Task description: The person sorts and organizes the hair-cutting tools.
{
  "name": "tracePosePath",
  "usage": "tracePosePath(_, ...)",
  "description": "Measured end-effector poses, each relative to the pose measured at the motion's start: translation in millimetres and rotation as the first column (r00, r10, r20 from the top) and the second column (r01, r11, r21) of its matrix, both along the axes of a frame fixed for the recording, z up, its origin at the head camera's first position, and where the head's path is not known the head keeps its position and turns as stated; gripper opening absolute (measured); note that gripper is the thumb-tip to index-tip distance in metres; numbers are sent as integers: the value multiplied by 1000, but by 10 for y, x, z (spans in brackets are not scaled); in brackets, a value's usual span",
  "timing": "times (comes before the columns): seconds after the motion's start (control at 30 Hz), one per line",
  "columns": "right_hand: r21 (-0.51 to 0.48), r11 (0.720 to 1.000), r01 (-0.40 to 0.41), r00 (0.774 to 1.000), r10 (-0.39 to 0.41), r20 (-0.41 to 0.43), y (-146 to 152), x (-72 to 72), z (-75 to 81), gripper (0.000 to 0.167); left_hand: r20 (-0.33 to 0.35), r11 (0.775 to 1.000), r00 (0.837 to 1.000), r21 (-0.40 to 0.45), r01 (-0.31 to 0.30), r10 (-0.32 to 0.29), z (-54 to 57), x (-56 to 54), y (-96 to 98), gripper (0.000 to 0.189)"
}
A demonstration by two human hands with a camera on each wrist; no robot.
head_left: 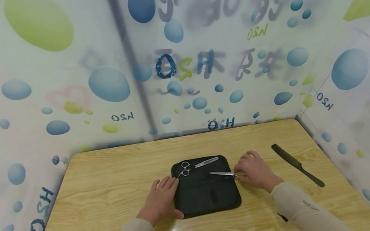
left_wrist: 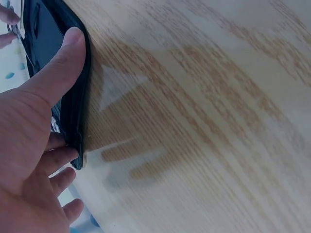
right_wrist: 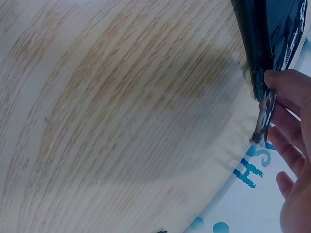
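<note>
A black zip case (head_left: 195,196) lies spread flat on the table. At its left edge is my left hand (head_left: 159,200), fingers spread; the thumb (left_wrist: 68,58) rests on the zipped rim in the left wrist view. My right hand (head_left: 252,169), at the case's right edge, pinches a pair of silver scissors (head_left: 222,173) by the handle end (right_wrist: 265,116). Their blades point left across the case. Near the case's top edge lies a second pair of scissors (head_left: 206,162), finger rings to the left and middle hidden under a dark strip.
A black comb (head_left: 290,158) with a handle lies slanted on the wooden table (head_left: 106,174), right of my right hand. Walls printed with blue and green spots (head_left: 109,84) stand behind the table and on both sides.
</note>
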State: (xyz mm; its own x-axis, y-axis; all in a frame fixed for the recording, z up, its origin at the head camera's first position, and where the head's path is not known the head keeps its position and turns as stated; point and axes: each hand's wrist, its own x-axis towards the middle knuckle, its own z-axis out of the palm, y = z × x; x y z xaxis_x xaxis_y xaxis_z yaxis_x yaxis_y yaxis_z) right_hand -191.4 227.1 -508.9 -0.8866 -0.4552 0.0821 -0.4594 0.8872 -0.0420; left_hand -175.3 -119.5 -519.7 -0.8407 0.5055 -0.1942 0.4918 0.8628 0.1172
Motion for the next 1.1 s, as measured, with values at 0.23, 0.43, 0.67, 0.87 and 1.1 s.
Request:
tracePosePath(0.23, 14, 1000, -8, 1000, 8, -23, -34, -14, 22, 13, -20, 1000, 1000, 21, -4, 5, -26, 2, -9, 113)
tracePosePath(0.43, 51, 998, -30, 998, 33, -62, -48, -28, 4, 15, -36, 1000, 999, 20, -2, 3, -10, 20, -7, 113)
tracePosePath(0.67, 69, 997, -43, 994, 50, -99, -70, -41, -24, 12, -24, 1000, 1000, 17, 0, 0, 27, 28, 6, 111)
tracePosePath(0.87, 72, 996, -56, 987, 67, -149, -108, -66, -58, 9, -25, 1000, 1000, 12, -3, 3, 39, 36, 5, 111)
tracePosePath(1.1, 101, 994, -41, 978, 61, -201, -160, -107, -79, 12, -27, 1000, 1000, 24, -4, 4, 38, 39, 2, 110)
